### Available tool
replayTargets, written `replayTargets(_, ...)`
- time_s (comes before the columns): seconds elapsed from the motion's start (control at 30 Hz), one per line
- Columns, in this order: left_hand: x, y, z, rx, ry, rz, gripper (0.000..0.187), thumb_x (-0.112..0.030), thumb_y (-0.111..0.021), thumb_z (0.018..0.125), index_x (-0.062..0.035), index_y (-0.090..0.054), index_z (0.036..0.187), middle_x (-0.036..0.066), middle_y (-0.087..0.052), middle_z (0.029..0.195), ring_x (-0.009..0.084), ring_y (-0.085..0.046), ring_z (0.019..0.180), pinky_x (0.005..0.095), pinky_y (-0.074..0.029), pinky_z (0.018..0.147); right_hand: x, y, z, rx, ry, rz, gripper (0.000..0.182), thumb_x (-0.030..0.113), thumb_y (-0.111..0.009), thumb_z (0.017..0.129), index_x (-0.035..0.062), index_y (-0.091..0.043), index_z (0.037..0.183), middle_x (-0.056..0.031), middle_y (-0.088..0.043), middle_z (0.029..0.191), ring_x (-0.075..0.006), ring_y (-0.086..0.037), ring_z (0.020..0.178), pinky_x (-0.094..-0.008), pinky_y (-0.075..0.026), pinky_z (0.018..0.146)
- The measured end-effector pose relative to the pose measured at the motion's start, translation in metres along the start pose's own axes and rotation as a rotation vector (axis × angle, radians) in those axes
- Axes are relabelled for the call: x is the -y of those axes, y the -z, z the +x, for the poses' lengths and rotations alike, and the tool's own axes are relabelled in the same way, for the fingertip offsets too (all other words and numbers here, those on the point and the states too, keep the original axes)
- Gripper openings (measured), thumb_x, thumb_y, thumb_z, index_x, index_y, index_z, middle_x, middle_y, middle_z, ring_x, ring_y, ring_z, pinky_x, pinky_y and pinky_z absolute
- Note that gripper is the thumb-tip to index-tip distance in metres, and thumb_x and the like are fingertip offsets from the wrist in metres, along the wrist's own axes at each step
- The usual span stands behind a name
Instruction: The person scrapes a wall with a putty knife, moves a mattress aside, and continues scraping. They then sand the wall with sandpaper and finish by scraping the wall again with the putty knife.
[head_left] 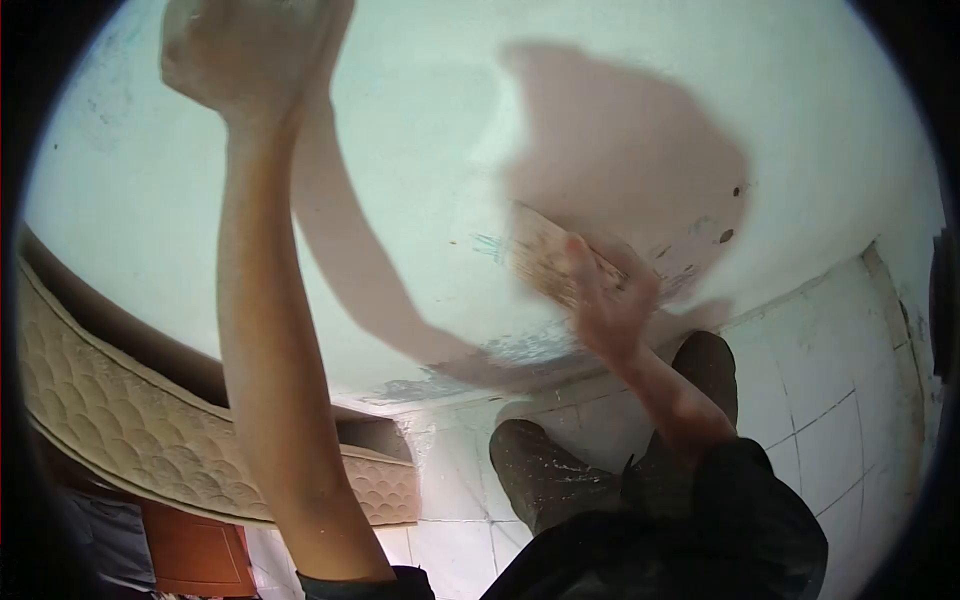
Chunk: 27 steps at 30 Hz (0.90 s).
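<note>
My right hand (617, 300) is closed on a tan, flat block with a streaked face (543, 258), held against the white wall (430, 230). The block's exact kind does not show clearly. Thumb and fingers wrap its near end, and a broad shadow falls on the wall above it. At the upper left, my left hand (250, 50) is raised in front of the wall, bent at the wrist. The top edge of the view cuts it off, so its fingers are hidden.
Grey flaking patches (535, 345) mark the wall's foot, with small dark chips (727, 236) farther right. A quilted beige mattress (130, 400) lies at the left, near an orange-brown panel (195, 550). My knees (545, 475) are close to the wall over white floor tiles (815, 420).
</note>
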<state>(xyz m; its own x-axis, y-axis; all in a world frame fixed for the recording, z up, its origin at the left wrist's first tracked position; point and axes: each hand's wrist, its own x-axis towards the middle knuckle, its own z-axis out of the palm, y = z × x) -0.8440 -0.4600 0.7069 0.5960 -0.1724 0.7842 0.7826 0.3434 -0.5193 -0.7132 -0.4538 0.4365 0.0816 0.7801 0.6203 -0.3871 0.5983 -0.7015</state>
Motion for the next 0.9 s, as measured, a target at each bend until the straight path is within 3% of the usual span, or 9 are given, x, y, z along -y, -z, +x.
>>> replayTargets(0.07,0.000,0.001,-0.002,0.006,0.033,-0.071,0.015,0.002,-0.058,0.076,-0.0088,-0.049,0.072,0.000,-0.040,0.054,0.0096,-0.039,0.047,0.0278,-0.031,0.044,-0.018,0.025,-0.024,0.008,-0.089,-0.077,0.012,0.008,-0.064,0.085,-0.0038,-0.066,0.085,-0.0103,-0.064,0.072,-0.0135,-0.059,0.066,-0.0285,-0.046,0.061)
replayTargets(0.2,-0.001,0.001,0.000,0.023,0.140,-0.152,0.015,0.002,-0.057,0.078,-0.0092,-0.049,0.073,0.000,-0.040,0.051,0.0096,-0.038,0.045,0.0282,-0.030,0.042,-0.020,0.028,-0.026,-0.021,-0.059,-0.160,0.012,0.008,-0.064,0.085,-0.0038,-0.066,0.084,-0.0107,-0.064,0.071,-0.0146,-0.059,0.065,-0.0290,-0.046,0.060)
replayTargets(0.37,-0.002,-0.001,0.001,-0.028,0.070,-0.119,0.016,0.003,-0.057,0.078,-0.0087,-0.048,0.073,-0.001,-0.040,0.051,0.0078,-0.037,0.044,0.0266,-0.029,0.041,-0.030,0.044,-0.027,0.056,-0.036,-0.143,0.011,0.008,-0.065,0.084,-0.0031,-0.066,0.082,-0.0129,-0.063,0.069,-0.0183,-0.059,0.061,-0.0304,-0.046,0.059)
replayTargets(0.43,0.011,-0.003,0.001,0.068,0.151,0.000,0.010,-0.018,-0.071,0.072,-0.0141,-0.065,0.079,0.000,-0.064,0.062,0.0163,-0.062,0.054,0.0286,-0.049,0.056,-0.029,0.040,-0.016,0.061,0.020,-0.159,0.010,0.007,-0.064,0.083,-0.0026,-0.067,0.082,-0.0131,-0.064,0.069,-0.0196,-0.060,0.061,-0.0306,-0.047,0.058)
replayTargets(0.47,0.011,-0.005,-0.005,0.093,0.201,0.001,0.011,-0.020,-0.070,0.073,-0.0140,-0.061,0.076,-0.002,-0.064,0.063,0.0171,-0.064,0.058,0.0304,-0.050,0.058,-0.027,0.035,-0.016,0.069,0.056,-0.173,0.009,0.006,-0.064,0.083,-0.0021,-0.067,0.082,-0.0132,-0.064,0.069,-0.0209,-0.061,0.061,-0.0309,-0.047,0.058)
replayTargets(0.6,0.016,-0.004,-0.004,0.145,0.170,-0.014,0.006,-0.018,-0.065,0.075,-0.0141,-0.060,0.077,-0.001,-0.063,0.061,0.0216,-0.063,0.057,0.0332,-0.050,0.058,-0.017,0.035,-0.005,0.132,0.045,-0.094,0.008,0.006,-0.064,0.083,-0.0019,-0.067,0.082,-0.0131,-0.065,0.070,-0.0221,-0.063,0.062,-0.0310,-0.047,0.057)
replayTargets(0.77,0.012,-0.005,-0.005,0.126,0.182,-0.034,0.006,-0.014,-0.065,0.074,-0.0140,-0.060,0.077,0.000,-0.062,0.060,0.0208,-0.062,0.055,0.0314,-0.049,0.055,-0.022,0.033,-0.014,0.075,0.039,-0.151,0.011,0.008,-0.064,0.084,-0.0023,-0.067,0.083,-0.0129,-0.064,0.068,-0.0195,-0.061,0.059,-0.0305,-0.046,0.056)
replayTargets(0.9,0.014,-0.004,-0.005,0.092,0.124,-0.041,0.009,-0.012,-0.067,0.073,-0.0143,-0.060,0.077,0.000,-0.061,0.058,0.0191,-0.061,0.052,0.0291,-0.047,0.051,-0.017,0.040,-0.008,0.189,-0.060,-0.130,0.011,0.009,-0.064,0.084,-0.0022,-0.067,0.083,-0.0138,-0.064,0.069,-0.0200,-0.061,0.059,-0.0305,-0.046,0.056)
